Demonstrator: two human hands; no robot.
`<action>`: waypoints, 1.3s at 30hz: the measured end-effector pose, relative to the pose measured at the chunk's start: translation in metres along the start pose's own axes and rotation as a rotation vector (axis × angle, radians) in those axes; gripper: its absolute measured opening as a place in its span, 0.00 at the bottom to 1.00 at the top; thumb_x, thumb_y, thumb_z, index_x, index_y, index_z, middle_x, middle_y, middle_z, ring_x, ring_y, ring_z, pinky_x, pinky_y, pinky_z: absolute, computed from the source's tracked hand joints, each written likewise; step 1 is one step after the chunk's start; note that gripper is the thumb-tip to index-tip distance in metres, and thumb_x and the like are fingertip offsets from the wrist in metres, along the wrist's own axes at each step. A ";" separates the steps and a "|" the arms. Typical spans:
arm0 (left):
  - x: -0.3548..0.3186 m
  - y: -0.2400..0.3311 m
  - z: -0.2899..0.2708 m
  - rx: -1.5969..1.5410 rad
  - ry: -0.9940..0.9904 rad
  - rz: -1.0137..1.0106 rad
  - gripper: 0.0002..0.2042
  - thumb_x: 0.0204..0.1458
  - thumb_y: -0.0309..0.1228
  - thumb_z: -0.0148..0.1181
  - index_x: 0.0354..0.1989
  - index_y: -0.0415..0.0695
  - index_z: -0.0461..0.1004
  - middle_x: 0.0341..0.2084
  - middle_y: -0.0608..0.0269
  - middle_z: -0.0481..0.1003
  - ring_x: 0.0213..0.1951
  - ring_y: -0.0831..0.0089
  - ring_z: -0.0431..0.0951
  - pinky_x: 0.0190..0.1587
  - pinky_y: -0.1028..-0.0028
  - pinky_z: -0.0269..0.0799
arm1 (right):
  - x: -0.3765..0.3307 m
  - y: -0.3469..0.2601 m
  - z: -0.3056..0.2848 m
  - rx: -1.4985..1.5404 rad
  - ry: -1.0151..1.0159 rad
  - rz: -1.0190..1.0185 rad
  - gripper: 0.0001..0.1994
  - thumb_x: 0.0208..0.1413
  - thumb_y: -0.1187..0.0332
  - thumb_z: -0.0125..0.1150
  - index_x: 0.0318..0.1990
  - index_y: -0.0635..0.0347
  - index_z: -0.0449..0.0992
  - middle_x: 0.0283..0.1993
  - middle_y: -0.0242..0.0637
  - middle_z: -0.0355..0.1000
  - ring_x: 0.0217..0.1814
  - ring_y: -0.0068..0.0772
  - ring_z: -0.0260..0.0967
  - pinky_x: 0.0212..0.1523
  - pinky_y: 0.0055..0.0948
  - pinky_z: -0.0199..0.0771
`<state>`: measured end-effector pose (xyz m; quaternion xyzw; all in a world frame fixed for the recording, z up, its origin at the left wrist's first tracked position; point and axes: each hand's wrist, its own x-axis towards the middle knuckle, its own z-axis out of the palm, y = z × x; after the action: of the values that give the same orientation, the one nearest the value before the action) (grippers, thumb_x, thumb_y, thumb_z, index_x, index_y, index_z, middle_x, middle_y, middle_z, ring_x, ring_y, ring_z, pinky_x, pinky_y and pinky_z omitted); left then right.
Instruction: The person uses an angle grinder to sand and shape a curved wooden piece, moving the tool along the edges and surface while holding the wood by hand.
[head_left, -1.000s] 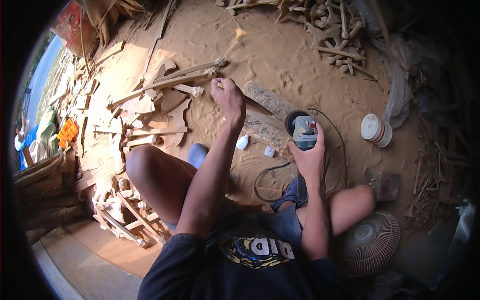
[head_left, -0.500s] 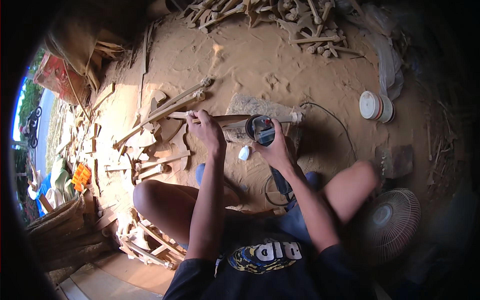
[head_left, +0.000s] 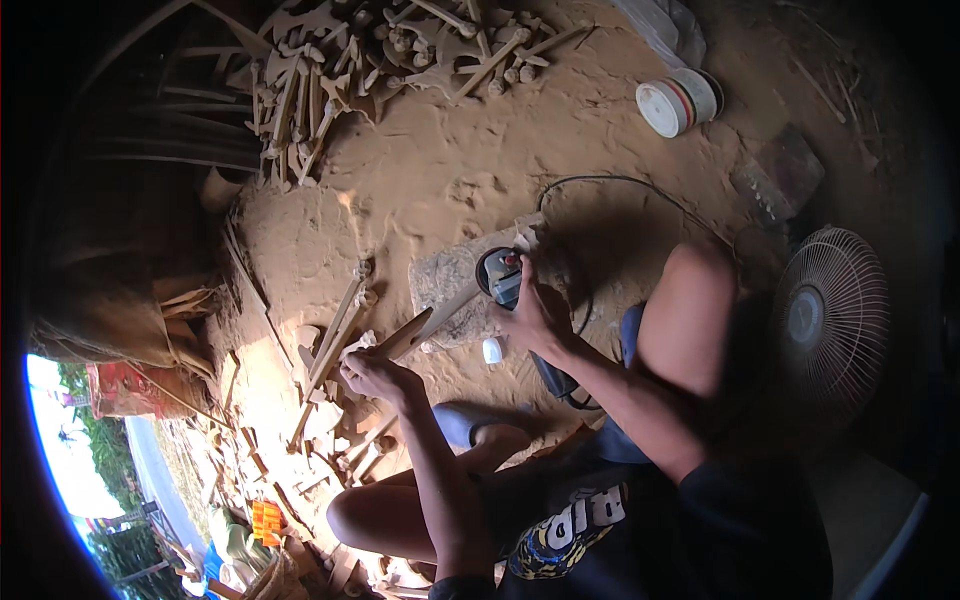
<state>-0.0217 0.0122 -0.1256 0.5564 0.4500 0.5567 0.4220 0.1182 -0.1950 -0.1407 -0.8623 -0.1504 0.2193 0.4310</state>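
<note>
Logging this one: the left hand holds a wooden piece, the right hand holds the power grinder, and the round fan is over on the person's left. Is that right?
Not quite: the head view shows the round fan on the person's right. The left hand does hold a wooden piece, and the right hand the power grinder.

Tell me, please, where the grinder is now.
In the head view, the grinder is just right of centre, in the right hand over the pale slab, with a small white container showing below it.
</note>
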 end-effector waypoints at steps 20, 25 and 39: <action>0.029 -0.034 -0.040 0.754 -0.282 0.648 0.34 0.73 0.62 0.30 0.33 0.40 0.64 0.24 0.51 0.71 0.25 0.53 0.68 0.32 0.51 0.68 | 0.010 0.020 -0.027 0.178 0.002 -0.035 0.51 0.54 0.56 0.76 0.74 0.74 0.49 0.36 0.63 0.79 0.36 0.62 0.82 0.37 0.53 0.84; 0.008 -0.031 -0.027 0.966 -0.210 0.775 0.34 0.74 0.61 0.29 0.34 0.39 0.64 0.25 0.48 0.73 0.26 0.50 0.68 0.34 0.48 0.68 | -0.002 0.014 -0.029 0.113 -0.057 -0.140 0.55 0.54 0.54 0.76 0.78 0.77 0.47 0.41 0.65 0.80 0.39 0.60 0.83 0.37 0.50 0.85; 0.008 -0.015 -0.019 0.315 -0.156 0.062 0.17 0.68 0.38 0.49 0.42 0.34 0.77 0.33 0.59 0.72 0.32 0.69 0.69 0.33 0.69 0.66 | -0.019 -0.022 -0.018 -0.080 -0.290 -0.213 0.50 0.48 0.63 0.78 0.75 0.74 0.54 0.57 0.62 0.78 0.47 0.61 0.83 0.46 0.49 0.85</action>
<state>-0.0408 0.0233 -0.1380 0.6708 0.4801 0.4473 0.3458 0.1090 -0.2026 -0.1084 -0.8173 -0.3102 0.2883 0.3908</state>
